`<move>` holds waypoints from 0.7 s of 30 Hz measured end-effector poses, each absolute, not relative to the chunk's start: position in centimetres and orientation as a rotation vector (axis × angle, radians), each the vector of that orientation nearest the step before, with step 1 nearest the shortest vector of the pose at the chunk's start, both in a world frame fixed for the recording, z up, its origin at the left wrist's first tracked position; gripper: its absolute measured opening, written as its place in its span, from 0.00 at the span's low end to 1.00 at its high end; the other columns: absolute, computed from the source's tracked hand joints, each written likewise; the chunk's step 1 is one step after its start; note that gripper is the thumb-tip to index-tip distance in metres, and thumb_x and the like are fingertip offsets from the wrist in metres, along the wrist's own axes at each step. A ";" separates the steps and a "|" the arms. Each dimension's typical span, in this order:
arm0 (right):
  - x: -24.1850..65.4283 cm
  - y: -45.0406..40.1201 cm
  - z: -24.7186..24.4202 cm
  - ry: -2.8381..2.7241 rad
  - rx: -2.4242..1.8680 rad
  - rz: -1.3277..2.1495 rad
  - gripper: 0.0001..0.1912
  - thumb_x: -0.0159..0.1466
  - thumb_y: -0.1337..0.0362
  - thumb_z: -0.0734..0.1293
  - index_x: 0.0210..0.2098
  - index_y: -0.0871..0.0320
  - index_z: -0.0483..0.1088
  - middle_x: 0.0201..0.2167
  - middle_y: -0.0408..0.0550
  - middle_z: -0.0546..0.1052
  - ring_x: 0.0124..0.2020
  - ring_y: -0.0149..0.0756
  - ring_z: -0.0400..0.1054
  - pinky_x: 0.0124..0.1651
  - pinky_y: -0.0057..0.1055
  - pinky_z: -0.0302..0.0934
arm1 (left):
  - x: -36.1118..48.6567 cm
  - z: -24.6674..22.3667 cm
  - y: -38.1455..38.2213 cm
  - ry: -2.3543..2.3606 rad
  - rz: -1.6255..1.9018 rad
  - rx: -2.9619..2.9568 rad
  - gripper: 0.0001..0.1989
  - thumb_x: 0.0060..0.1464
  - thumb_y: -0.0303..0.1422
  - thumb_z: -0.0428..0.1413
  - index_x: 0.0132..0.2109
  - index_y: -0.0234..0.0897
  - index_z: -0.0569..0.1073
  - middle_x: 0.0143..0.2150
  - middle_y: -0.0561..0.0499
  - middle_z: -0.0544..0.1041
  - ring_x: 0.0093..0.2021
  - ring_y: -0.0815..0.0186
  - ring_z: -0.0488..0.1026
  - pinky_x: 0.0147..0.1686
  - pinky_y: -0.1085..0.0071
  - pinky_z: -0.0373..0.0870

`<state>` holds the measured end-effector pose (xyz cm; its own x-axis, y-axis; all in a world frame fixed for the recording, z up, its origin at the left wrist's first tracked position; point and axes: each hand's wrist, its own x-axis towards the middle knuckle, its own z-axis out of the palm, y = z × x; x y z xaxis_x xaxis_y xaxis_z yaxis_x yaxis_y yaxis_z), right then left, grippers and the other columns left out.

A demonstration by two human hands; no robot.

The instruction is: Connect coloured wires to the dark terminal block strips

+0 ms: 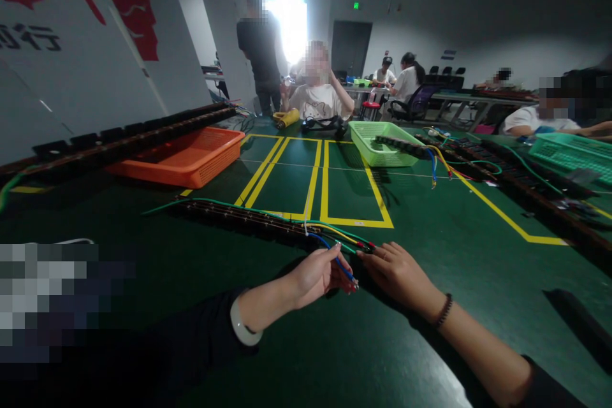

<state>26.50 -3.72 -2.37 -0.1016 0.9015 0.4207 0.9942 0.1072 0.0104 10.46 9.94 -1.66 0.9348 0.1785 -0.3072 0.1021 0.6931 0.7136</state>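
Observation:
In front of me a long dark strip with thin metal lines [243,217] lies aslant on the green table. Green and yellow wires [329,227] run along it and come out at its right end. A blue wire [318,240] bends down from that end into my left hand [319,277], which is closed on it, thumb on top. The wire's tip with its terminal sticks out past my fingers. My right hand [399,271] lies palm down, its fingers closed on the end of a green wire [347,247] beside red-sleeved wire ends. A white tie [306,220] stands up from the strip.
An orange basket [210,162] stands back left beside a long dark strip [134,134]. Behind the yellow tape lines is a light-green basket [377,156] with another wired strip. More strips and a green basket [574,156] lie right. People sit and stand beyond the table.

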 end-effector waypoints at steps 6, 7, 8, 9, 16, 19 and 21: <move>25.2 -4.1 -1.4 -2.017 -1.600 -0.429 0.22 0.66 0.59 0.59 0.56 0.62 0.63 0.38 0.54 0.71 0.38 0.38 0.64 0.42 0.38 0.60 | 10.8 -2.0 9.9 0.354 0.064 0.732 0.19 0.62 0.38 0.43 0.30 0.29 0.70 0.26 0.44 0.75 0.27 0.64 0.75 0.35 0.67 0.69; 24.9 -4.1 -1.4 -2.052 -1.565 -0.432 0.24 0.65 0.57 0.60 0.57 0.62 0.62 0.38 0.54 0.71 0.38 0.39 0.64 0.42 0.38 0.60 | 10.8 -2.1 9.8 0.362 0.076 0.705 0.18 0.62 0.37 0.44 0.30 0.29 0.70 0.26 0.45 0.75 0.28 0.65 0.74 0.35 0.67 0.69; 24.5 -3.9 -1.4 -2.080 -1.553 -0.445 0.25 0.64 0.57 0.62 0.58 0.62 0.61 0.36 0.53 0.71 0.37 0.38 0.64 0.42 0.37 0.61 | 10.9 -2.1 9.8 0.372 0.094 0.679 0.17 0.62 0.36 0.45 0.30 0.30 0.69 0.26 0.47 0.75 0.28 0.66 0.74 0.36 0.67 0.69; 24.2 -3.8 -1.4 -2.100 -1.558 -0.459 0.25 0.64 0.59 0.62 0.58 0.61 0.61 0.35 0.51 0.71 0.35 0.37 0.64 0.41 0.36 0.61 | 10.9 -2.1 9.8 0.381 0.114 0.659 0.16 0.62 0.34 0.45 0.29 0.31 0.68 0.25 0.48 0.74 0.28 0.67 0.73 0.36 0.67 0.69; 24.0 -3.1 -2.1 -2.058 -1.597 -0.401 0.19 0.67 0.68 0.58 0.57 0.60 0.63 0.29 0.48 0.70 0.31 0.33 0.63 0.35 0.31 0.61 | 10.9 -2.0 9.6 0.333 0.087 0.664 0.16 0.62 0.34 0.43 0.33 0.30 0.69 0.30 0.46 0.76 0.34 0.67 0.74 0.45 0.65 0.67; 24.0 -3.0 -2.2 -1.924 -1.590 -0.346 0.15 0.66 0.68 0.59 0.51 0.59 0.67 0.29 0.48 0.70 0.31 0.32 0.63 0.34 0.30 0.62 | 10.9 -2.2 9.6 0.296 0.066 0.779 0.18 0.62 0.37 0.43 0.36 0.28 0.70 0.33 0.42 0.77 0.34 0.65 0.75 0.44 0.64 0.68; 24.0 -2.9 -2.3 -1.839 -1.590 -0.322 0.11 0.66 0.68 0.60 0.46 0.59 0.69 0.30 0.49 0.71 0.31 0.32 0.64 0.34 0.30 0.62 | 10.8 -2.3 9.5 0.272 0.012 0.904 0.22 0.62 0.42 0.42 0.36 0.27 0.72 0.32 0.40 0.77 0.33 0.63 0.76 0.41 0.63 0.70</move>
